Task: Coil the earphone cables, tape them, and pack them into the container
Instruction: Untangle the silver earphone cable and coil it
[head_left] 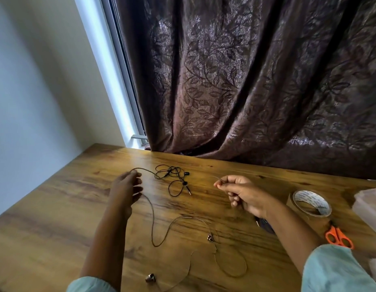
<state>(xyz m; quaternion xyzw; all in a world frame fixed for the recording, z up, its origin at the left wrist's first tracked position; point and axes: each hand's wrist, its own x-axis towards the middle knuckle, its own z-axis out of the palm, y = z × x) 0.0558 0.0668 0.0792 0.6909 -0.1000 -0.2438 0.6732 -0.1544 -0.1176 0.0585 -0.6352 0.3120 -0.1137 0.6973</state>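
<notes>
A brown earphone cable (152,220) lies in loose curves on the wooden table (63,207). Its two metal earbuds (210,238) (150,277) rest near the front. My left hand (126,189) holds a loop of this cable above the table at the left. My right hand (238,191) pinches a thin stretch of the same cable between thumb and finger. A second, black earphone (172,178) lies tangled between and beyond my hands, its plug pointing right. A roll of brown tape (309,205) stands at the right.
Orange-handled scissors (338,237) lie in front of the tape roll. A clear plastic container (370,207) sits at the right edge. A dark small object (265,225) lies under my right wrist. A dark patterned curtain (246,81) hangs behind the table's far edge.
</notes>
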